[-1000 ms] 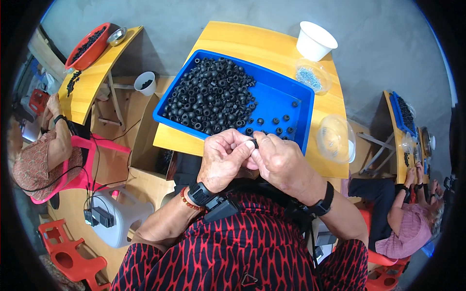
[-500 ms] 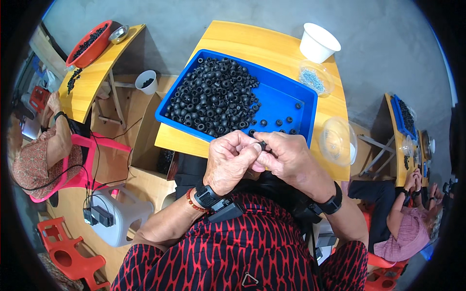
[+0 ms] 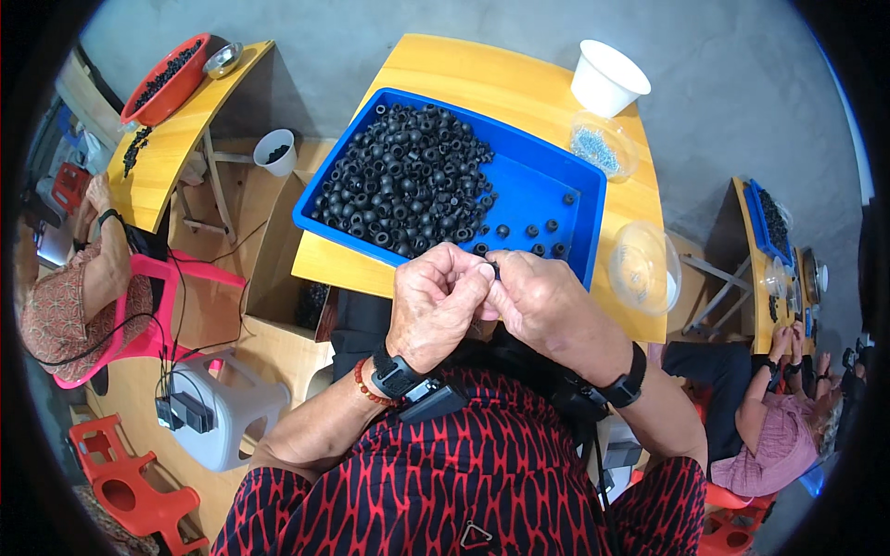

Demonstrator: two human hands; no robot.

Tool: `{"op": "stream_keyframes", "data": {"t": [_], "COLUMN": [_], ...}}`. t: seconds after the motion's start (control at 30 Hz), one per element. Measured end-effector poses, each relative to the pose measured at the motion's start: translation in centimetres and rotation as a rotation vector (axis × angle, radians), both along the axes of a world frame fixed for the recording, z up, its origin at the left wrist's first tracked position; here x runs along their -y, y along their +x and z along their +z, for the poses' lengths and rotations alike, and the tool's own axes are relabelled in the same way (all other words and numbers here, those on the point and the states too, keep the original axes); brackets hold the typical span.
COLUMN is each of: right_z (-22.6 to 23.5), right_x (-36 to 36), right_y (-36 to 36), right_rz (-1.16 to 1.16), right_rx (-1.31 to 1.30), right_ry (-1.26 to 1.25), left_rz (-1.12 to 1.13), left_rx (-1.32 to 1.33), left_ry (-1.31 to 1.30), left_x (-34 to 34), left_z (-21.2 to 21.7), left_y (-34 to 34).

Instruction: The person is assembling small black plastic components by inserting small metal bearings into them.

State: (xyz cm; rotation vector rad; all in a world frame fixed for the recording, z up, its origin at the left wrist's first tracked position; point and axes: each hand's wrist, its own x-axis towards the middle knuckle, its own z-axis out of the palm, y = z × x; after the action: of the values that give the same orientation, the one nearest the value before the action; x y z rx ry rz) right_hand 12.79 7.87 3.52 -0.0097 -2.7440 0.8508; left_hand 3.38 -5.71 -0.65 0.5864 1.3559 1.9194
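Observation:
My left hand (image 3: 431,301) and my right hand (image 3: 538,295) meet at the near edge of a blue tray (image 3: 556,165). Both are closed, fingertips pressed together around a small black part (image 3: 492,271), mostly hidden by the fingers. A heap of round black hollow parts (image 3: 403,176) fills the left side of the tray. Several loose black parts (image 3: 532,231) lie apart on its right side, close to my right hand. On the table to the right stand a clear bowl of small silvery pieces (image 3: 593,148) and a clear plastic bowl (image 3: 642,267).
A white tub (image 3: 607,79) stands at the table's far right corner. A cardboard box (image 3: 278,269) sits left of the yellow table (image 3: 445,63). A grey stool (image 3: 222,408) with black adapters and cables is at lower left. Other people sit at tables on both sides.
My fingers have closed further over the small black part, and my right hand has turned slightly. The view has shifted a little; the tray's contents look the same.

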Motion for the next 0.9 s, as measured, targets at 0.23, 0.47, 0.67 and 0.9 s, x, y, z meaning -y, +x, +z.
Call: {"op": "stream_keyframes", "data": {"t": [0.23,0.47,0.67,0.9], "right_z": [-1.0,-0.4,1.3,0.6], "right_x": [0.5,0.0,-0.6,-0.4], "right_y": [-0.1,0.3,1.2,0.9], "right_rz": [-0.020,-0.048,0.000,0.037], "right_rx": [-0.114,-0.056,0.003,-0.007], "right_ry": [0.107,0.065,0.058,0.092], "left_rz": [0.021,-0.011,-0.176,-0.155], "left_rx": [-0.104,-0.076,0.049,-0.038], "left_ry": [-0.032,0.030,-0.062,-0.020], "left_x": [0.0,-0.3,0.2,0.2], "left_z": [-0.5,-0.2,0.5,-0.2], "left_y": [-0.2,-0.5,-1.2,-0.6]}}
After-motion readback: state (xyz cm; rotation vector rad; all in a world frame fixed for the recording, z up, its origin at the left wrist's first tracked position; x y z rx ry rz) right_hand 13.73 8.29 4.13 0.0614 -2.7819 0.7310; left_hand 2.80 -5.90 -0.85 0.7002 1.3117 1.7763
